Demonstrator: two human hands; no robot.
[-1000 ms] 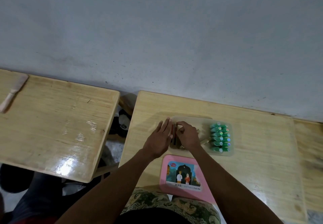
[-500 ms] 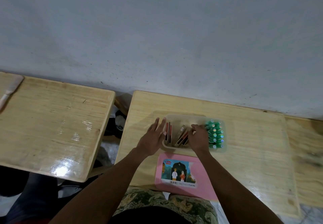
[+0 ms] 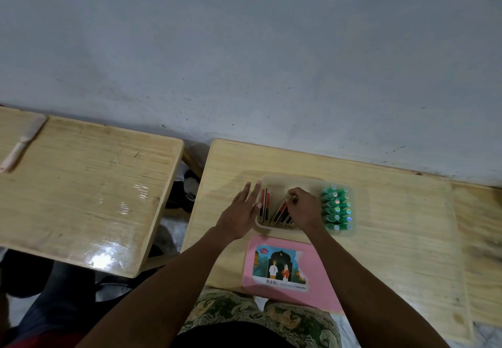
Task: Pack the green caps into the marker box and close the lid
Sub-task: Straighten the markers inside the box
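The fingers of my right hand (image 3: pixel 303 209) are curled together over the slim red and black packs (image 3: pixel 279 212) that lean inside the clear box (image 3: pixel 292 180); their tips are bunched near the top edge of one pack, but I cannot tell whether they actually pinch it. My left hand (image 3: pixel 239 216) lies flat with its fingers spread, the tips resting against the box's left wall, just beside two upright packs (image 3: pixel 264 205) on that side.

Just to the right of my right knuckles, in the same box, the green caps (image 3: pixel 335 209) stand packed in tight rows, filling the right end. Some show small shiny dots on top.

Nearer to me than both hands, below the box and almost touching its near rim, the pink lid (image 3: pixel 317 274) lies flat on the table (image 3: pixel 394 225), its picture label facing up. My right forearm crosses its right edge.

Far to the left of my left hand, across a gap, stands a second wooden table (image 3: pixel 81 193), with a pale brush (image 3: pixel 23 142) lying at its far left corner. Beyond everything rises a grey wall (image 3: pixel 244 49).
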